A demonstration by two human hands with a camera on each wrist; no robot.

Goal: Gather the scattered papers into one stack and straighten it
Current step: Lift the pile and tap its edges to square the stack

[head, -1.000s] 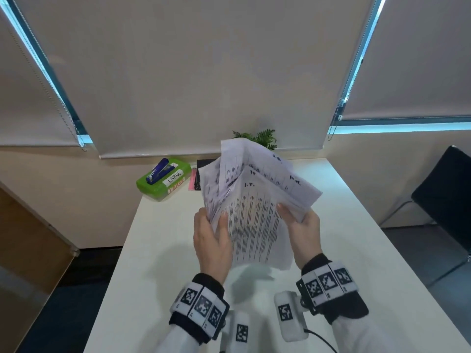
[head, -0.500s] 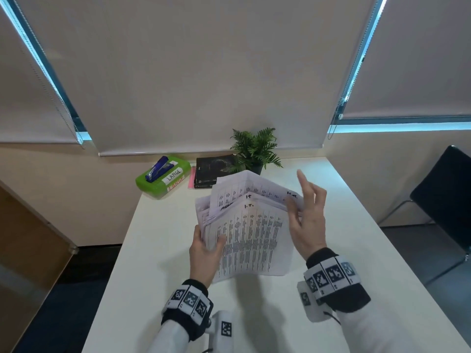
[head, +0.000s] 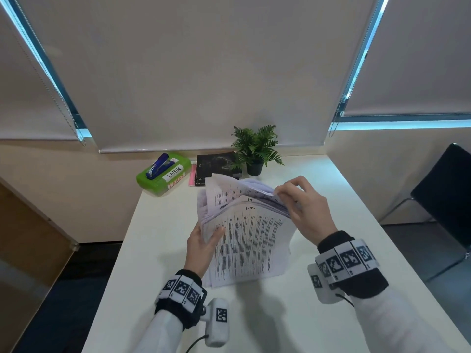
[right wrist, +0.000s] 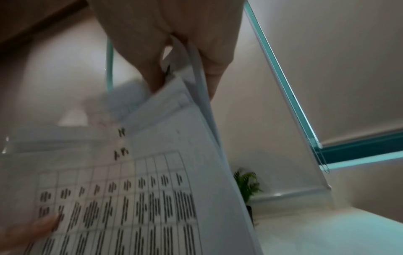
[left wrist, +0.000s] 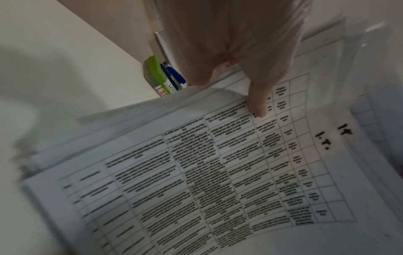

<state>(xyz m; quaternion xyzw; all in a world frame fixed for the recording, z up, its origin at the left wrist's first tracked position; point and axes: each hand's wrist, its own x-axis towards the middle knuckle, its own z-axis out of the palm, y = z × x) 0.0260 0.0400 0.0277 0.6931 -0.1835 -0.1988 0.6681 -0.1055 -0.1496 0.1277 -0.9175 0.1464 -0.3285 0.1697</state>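
Observation:
A loose stack of printed papers (head: 251,240) stands tilted on the white table (head: 153,225), its lower edge down near me. My left hand (head: 204,244) grips the stack's left edge, thumb (left wrist: 258,105) laid across the top sheet's table print (left wrist: 196,181). My right hand (head: 300,207) pinches the upper right corner of the sheets between thumb and fingers (right wrist: 157,75), with the paper edges (right wrist: 202,89) running between them. The sheets fan unevenly at the top.
A green box (head: 164,175) with a blue stapler (head: 158,165) on it sits at the far left of the table. A black book (head: 216,165) and a small potted fern (head: 256,151) stand by the wall. A dark chair (head: 443,189) is at the right.
The stack came down from raised in the air to stand on the table. My right hand let go, opened, then took hold of the top right corner.

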